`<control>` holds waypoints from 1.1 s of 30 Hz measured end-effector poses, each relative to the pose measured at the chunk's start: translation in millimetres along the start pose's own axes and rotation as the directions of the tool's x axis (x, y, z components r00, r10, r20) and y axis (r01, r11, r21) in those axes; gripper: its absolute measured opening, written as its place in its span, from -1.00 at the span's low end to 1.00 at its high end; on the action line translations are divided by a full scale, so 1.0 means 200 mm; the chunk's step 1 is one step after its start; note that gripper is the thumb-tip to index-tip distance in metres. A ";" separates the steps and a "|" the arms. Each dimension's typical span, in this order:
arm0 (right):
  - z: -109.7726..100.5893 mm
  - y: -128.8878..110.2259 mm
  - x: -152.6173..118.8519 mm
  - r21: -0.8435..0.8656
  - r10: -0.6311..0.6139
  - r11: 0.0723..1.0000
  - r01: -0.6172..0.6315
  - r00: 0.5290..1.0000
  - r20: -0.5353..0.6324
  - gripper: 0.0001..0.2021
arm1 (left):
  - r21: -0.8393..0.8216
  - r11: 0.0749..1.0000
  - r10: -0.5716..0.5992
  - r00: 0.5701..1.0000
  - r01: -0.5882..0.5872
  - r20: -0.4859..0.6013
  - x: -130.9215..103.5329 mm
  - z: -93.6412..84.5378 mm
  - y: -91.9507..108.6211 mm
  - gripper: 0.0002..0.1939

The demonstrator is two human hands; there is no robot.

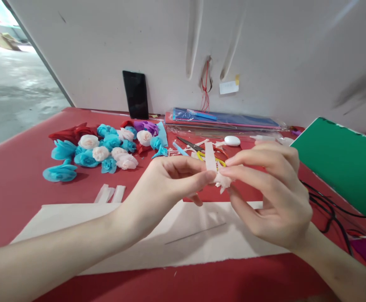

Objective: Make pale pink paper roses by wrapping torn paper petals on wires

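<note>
- I am seeing both hands working close together over the red table [113, 289], with their fingertips nearly meeting.
- My left hand [158, 195] is pinching the lower end of a pale strip [210, 155] between thumb and fingers, and the strip is standing almost upright above the grip.
- My right hand [275, 195] is holding a crumpled pale piece [223, 180] in its fingertips, thumb below and fingers above; I cannot tell whether strip and piece are joined.
- The strip and the piece are hanging in the air between the hands, above the far edge of a pale sheet [107, 235].
- A thin dark rod [195, 233] is lying slantwise on that sheet, and two short pale strips [118, 194] are resting just beyond it, on the left.
- Scissors [195, 145] are lying behind the fingers, partly covered by them, and a white oval object [232, 141] is sitting near them.
- To the left, blue, white, pink, red and purple flowers [87, 158] are crowding together.
- Farther back, a dark phone-like slab [135, 94] is leaning on the wall [107, 42].
- On the right, a green board [343, 167] is lying near black cables [332, 206].
</note>
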State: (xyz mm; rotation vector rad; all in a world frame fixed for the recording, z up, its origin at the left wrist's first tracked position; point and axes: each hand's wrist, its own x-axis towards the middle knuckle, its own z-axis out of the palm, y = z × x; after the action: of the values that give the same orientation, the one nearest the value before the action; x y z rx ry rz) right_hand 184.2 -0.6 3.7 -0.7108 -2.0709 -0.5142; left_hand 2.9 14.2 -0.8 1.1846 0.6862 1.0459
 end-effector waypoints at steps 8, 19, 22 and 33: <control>-0.02 0.02 0.01 -0.117 -0.105 0.987 0.111 0.993 0.058 -0.78 | -0.017 0.996 -0.082 0.996 0.083 0.044 -0.02 0.00 -0.01 -0.89; 0.02 0.00 -0.01 -0.244 -0.183 0.951 0.191 0.981 0.057 -0.96 | -0.049 0.988 -0.149 0.989 0.148 -0.021 0.01 0.01 -0.03 -0.89; 0.03 -0.01 -0.02 -0.271 -0.193 0.942 0.201 0.980 0.053 -0.94 | -0.065 0.986 -0.153 0.988 0.151 -0.026 0.00 0.02 -0.04 -0.84; 0.03 -0.05 -0.02 -0.345 -0.132 0.930 0.130 0.991 0.018 -0.97 | -0.053 0.989 -0.138 0.990 0.136 -0.038 0.00 0.02 -0.05 -0.85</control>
State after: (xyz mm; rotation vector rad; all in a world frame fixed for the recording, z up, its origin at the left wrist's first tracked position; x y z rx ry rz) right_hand 175.5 -6.6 -4.1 -0.7714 -2.0537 -0.9725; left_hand 8.8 12.0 -9.4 1.0599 0.7590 0.9691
